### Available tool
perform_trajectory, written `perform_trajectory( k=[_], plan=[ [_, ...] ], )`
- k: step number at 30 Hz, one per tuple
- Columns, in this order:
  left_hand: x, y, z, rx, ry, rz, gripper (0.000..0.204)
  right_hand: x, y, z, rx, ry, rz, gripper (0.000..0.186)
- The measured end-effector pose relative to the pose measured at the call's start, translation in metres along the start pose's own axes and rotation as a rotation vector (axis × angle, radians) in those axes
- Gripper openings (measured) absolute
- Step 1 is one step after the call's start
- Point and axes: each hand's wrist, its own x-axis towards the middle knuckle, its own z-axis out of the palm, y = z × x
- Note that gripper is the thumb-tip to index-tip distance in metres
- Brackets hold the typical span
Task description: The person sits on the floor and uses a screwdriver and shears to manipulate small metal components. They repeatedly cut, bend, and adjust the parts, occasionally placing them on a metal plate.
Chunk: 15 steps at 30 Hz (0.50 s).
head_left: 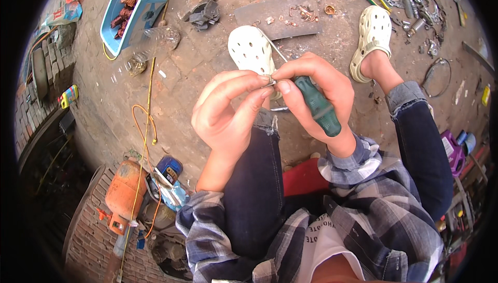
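My left hand (222, 107) is closed in a pinch, thumb against fingertips, on a small metal piece (271, 82). The fingertips of my right hand (334, 85) meet the same piece from the other side, so most of it is covered. Tucked in my right palm lies a screwdriver (317, 107) with a dark green handle. Its thin shaft runs up and left past my fingers, over a cream clog (249, 47). Both hands are held up in front of my knees, above the ground.
Beyond my feet lies a flat metal plate (249, 16) with copper scraps (303, 13). A blue bucket (150, 10) of reddish scrap and a clear plastic bottle (155, 39) stand left. Loose tools and metal parts (415, 8) lie far right; an orange gas cylinder (125, 187) is near left.
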Motion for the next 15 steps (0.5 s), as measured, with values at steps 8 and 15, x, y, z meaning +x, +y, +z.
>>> perform_trajectory(
  k=[8, 15],
  plan=[
    [-0.004, 0.004, 0.004, -0.036, -0.012, -0.136, 0.015, 0.003, 0.01, 0.0, -0.202, 0.014, -0.269, 0.021],
    [-0.004, 0.008, 0.006, -0.413, -0.036, -0.458, 0.013, 0.0, 0.008, 0.0, -0.118, 0.026, -0.114, 0.016]
  ],
)
